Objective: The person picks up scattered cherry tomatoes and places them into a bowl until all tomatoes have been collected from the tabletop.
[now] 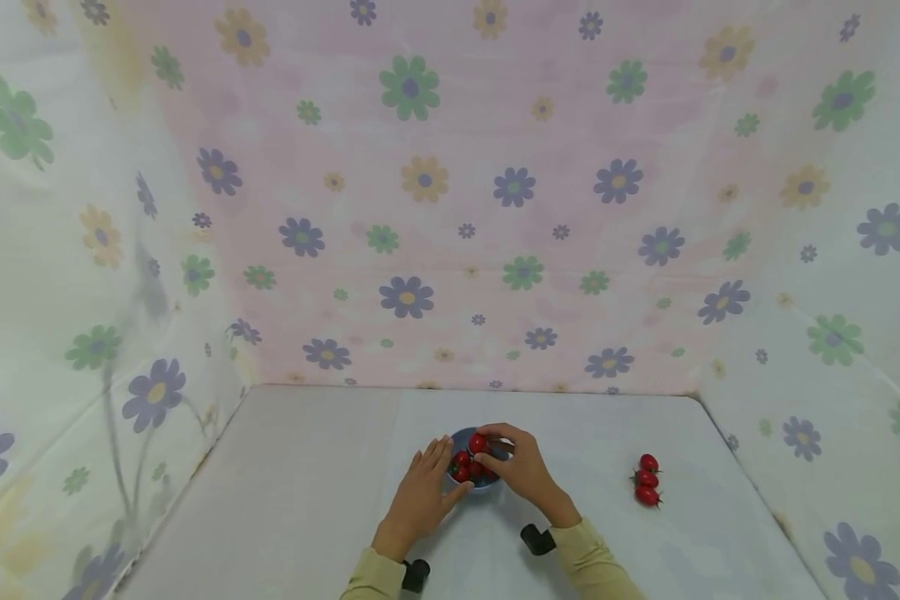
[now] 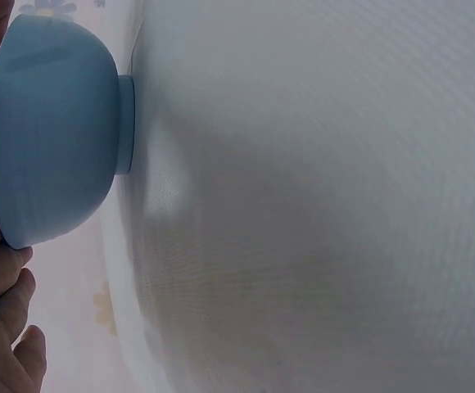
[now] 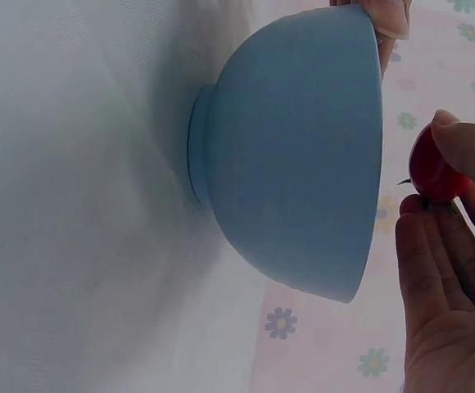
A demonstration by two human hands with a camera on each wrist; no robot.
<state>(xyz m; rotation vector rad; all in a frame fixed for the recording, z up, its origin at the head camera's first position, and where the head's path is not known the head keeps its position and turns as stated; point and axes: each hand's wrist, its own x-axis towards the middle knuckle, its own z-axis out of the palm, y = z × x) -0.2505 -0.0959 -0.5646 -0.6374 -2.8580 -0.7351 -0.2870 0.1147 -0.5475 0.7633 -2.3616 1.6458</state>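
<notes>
A small blue bowl stands upright on the white table, with several red cherry tomatoes inside it. My left hand holds the bowl at its left side, the fingers along the rim and the thumb at the near edge. Over the bowl's right side, my right hand pinches a cherry tomato between thumb and fingers. In the right wrist view this tomato is just beyond the rim, its green stem turned toward the bowl. The bowl's outer wall fills much of the left wrist view.
Three more cherry tomatoes lie in a short row on the table to the right. Flower-printed cloth walls rise behind the table and along both sides. Each wrist wears a black camera mount.
</notes>
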